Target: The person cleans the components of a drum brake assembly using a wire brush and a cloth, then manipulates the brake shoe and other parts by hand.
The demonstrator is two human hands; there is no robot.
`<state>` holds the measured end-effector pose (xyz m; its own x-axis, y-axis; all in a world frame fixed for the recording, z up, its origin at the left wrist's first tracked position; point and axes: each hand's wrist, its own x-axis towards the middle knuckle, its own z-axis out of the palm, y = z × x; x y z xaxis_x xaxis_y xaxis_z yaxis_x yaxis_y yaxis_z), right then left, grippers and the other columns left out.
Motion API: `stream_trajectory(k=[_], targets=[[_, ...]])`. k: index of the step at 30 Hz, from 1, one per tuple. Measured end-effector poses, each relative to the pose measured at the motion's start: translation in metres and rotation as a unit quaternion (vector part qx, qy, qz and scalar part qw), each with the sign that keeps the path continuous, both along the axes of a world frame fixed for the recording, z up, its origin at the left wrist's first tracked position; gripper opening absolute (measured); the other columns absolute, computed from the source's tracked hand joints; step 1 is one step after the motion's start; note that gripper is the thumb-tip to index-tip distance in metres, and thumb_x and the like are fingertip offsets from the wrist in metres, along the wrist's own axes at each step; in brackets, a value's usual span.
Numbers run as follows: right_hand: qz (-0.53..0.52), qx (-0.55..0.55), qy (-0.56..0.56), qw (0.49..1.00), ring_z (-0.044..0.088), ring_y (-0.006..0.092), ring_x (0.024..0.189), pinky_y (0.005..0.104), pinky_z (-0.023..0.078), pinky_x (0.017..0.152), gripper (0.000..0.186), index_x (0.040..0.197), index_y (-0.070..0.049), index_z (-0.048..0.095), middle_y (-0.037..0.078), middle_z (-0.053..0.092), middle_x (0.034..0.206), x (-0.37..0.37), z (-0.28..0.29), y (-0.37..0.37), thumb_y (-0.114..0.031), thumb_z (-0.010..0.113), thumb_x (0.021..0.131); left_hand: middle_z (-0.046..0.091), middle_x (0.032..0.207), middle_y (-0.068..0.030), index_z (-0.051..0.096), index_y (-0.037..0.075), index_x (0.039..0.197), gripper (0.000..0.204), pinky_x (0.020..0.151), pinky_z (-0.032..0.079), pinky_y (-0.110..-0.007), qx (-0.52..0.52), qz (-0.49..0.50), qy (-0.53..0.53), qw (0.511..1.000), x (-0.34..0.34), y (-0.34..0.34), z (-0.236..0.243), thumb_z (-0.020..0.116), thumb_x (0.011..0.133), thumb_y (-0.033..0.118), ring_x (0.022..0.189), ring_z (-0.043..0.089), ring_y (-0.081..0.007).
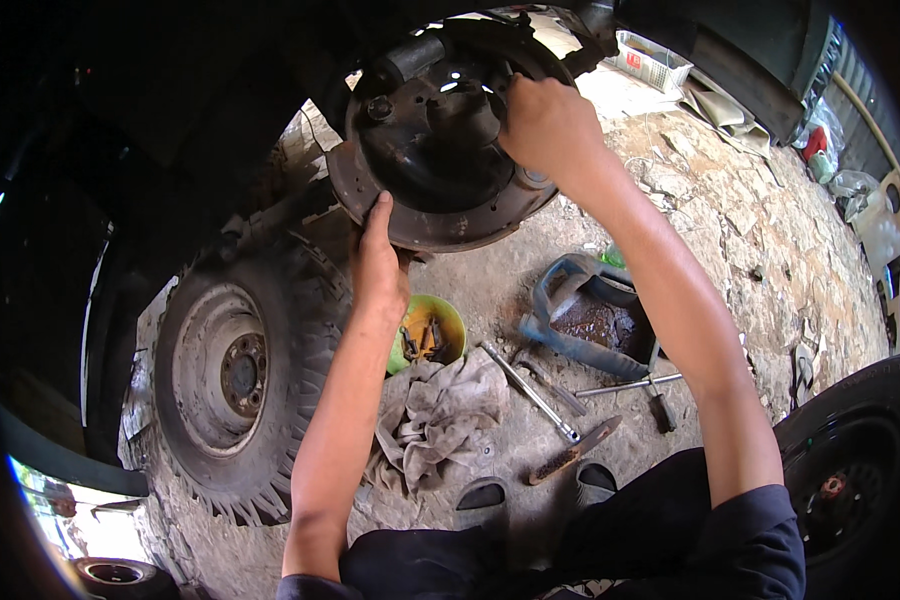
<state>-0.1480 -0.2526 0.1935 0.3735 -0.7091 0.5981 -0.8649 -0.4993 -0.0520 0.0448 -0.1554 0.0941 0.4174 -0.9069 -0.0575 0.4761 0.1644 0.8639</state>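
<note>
A dark, greasy brake backing plate (440,228) hangs at the top of the head view, under the vehicle's shadowed body. My left hand (379,268) grips its lower left rim, thumb on the front face and fingers hidden behind. Against the plate's right side, my right hand (553,128) is closed, and its fingertips are out of sight; what they hold cannot be made out. A dark cylinder (410,60) sits at the plate's upper left. The dark hub part (462,115) near the plate's middle is just left of my right hand.
A wheel with a chunky tyre (232,370) stands at left. Below the plate are a green tub (455,318) with small parts, a crumpled rag (435,420), a cut-open blue container (580,345), a socket wrench (532,392) and a brush (575,450). Another wheel (850,470) is at lower right.
</note>
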Motion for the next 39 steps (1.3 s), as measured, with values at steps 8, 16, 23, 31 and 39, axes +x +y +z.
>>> stream_trajectory(k=[8,16,23,31,39], targets=[[-0.006,-0.011,0.018,1.0,0.071,0.0355,0.07,0.0433,0.058,0.065,0.059,0.128,0.009,0.056,0.02,0.068,0.072,0.004,-0.019,0.018,-0.017,0.068,0.077,0.059,0.126,-0.0006,0.055,0.016,0.129,0.047,0.086,0.049,-0.037,-0.007,0.035,-0.005,0.999,0.003,-0.003,-0.003,0.07,0.089,0.036,0.111,0.057,-0.0165],[-0.039,0.02,0.03,0.999,0.07,0.0347,0.07,0.0426,0.058,0.062,0.054,0.125,0.009,0.058,0.019,0.069,0.072,0.013,-0.027,0.026,-0.016,0.066,0.077,0.058,0.127,-0.0003,0.054,0.017,0.13,0.049,0.085,0.048,-0.038,0.013,0.018,-0.017,1.0,0.006,0.002,0.001,0.071,0.088,0.036,0.112,0.056,-0.0162],[-0.015,-0.015,0.01,1.0,0.073,0.0323,0.073,0.0393,0.059,0.064,0.029,0.097,0.007,0.068,0.019,0.071,0.079,-0.006,-0.008,0.008,-0.017,0.065,0.08,0.059,0.124,-0.0027,0.054,0.015,0.128,0.048,0.08,0.049,-0.036,0.016,0.014,-0.013,1.0,0.002,-0.002,0.0,0.071,0.089,0.037,0.108,0.057,-0.0173],[-0.044,0.006,0.034,0.998,0.073,0.0327,0.073,0.0397,0.059,0.064,0.047,0.119,0.011,0.06,0.019,0.071,0.082,-0.017,-0.014,0.027,-0.014,0.063,0.08,0.063,0.116,-0.0071,0.054,0.008,0.125,0.046,0.068,0.051,-0.035,-0.005,-0.015,-0.02,1.0,0.008,-0.001,-0.001,0.069,0.09,0.034,0.099,0.062,-0.0192],[-0.059,0.006,0.053,0.997,0.072,0.0311,0.069,0.0401,0.059,0.063,0.045,0.121,0.01,0.06,0.019,0.071,0.077,-0.011,-0.027,0.044,-0.013,0.059,0.083,0.065,0.112,-0.0063,0.056,0.008,0.123,0.043,0.062,0.051,-0.034,0.003,0.009,-0.015,1.0,0.005,0.003,0.004,0.069,0.091,0.033,0.094,0.064,-0.0184]])
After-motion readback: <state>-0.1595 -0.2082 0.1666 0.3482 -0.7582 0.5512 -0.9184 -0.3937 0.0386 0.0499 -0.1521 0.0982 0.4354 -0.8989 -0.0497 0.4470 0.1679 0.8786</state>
